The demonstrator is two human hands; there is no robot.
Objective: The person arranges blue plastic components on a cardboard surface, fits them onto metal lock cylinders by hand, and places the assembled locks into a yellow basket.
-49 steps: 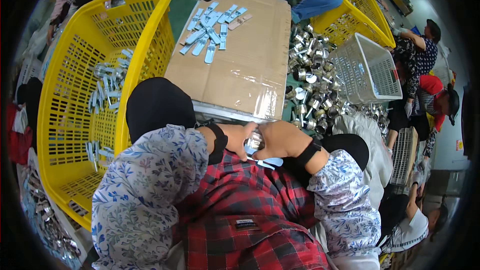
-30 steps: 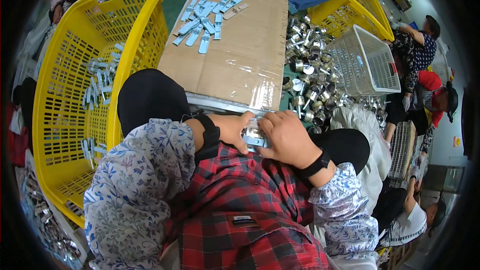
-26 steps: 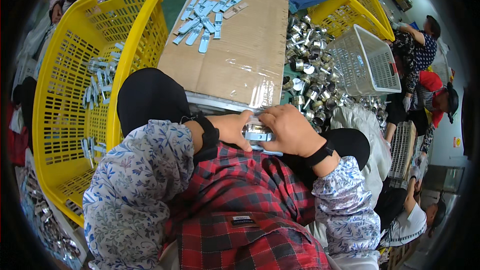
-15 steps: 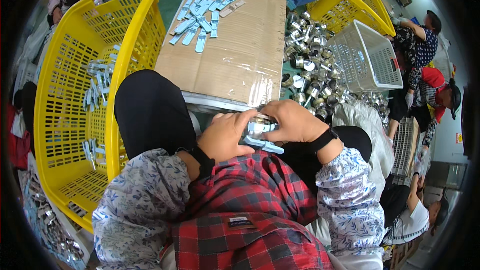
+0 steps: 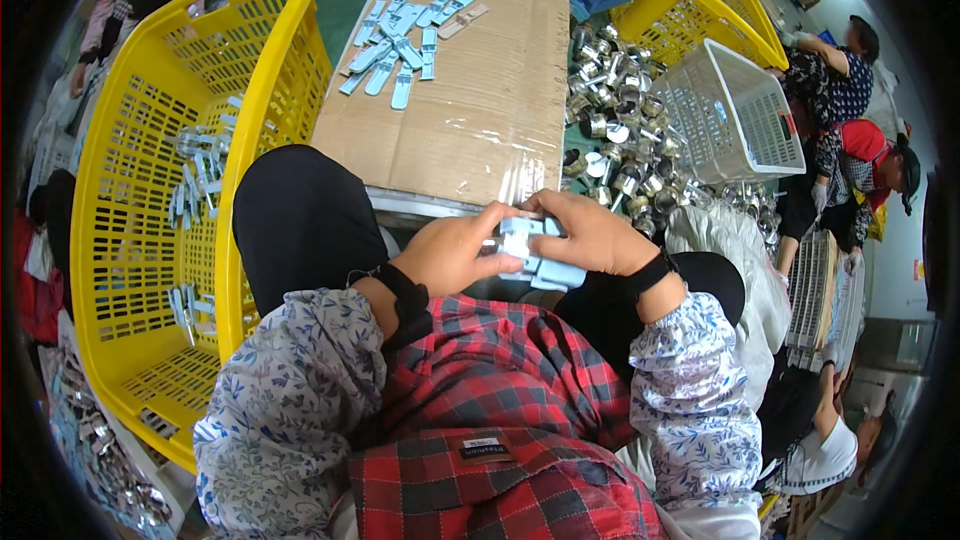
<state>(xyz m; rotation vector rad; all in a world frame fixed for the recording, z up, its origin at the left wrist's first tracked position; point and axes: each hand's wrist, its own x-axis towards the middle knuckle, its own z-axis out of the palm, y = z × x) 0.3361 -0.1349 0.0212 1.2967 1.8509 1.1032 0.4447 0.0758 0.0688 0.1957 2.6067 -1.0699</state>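
Note:
My left hand (image 5: 452, 251) and my right hand (image 5: 588, 232) meet in front of my chest, both gripping a small light-blue plastic piece (image 5: 528, 244) with a shiny metal part partly hidden between my fingers. Just beyond them lies a flat cardboard sheet (image 5: 478, 110) that serves as a work surface. Several more light-blue pieces (image 5: 405, 40) are spread on its far end.
A big yellow basket (image 5: 165, 190) at my left holds several blue pieces. A heap of shiny metal cups (image 5: 618, 140) lies right of the cardboard, beside a white basket (image 5: 730, 115) and another yellow basket (image 5: 700, 0). Other people sit at the right and far edge.
My hands stayed together on the piece and shifted slightly up and right in view; the blue piece shows more between my fingers than before.

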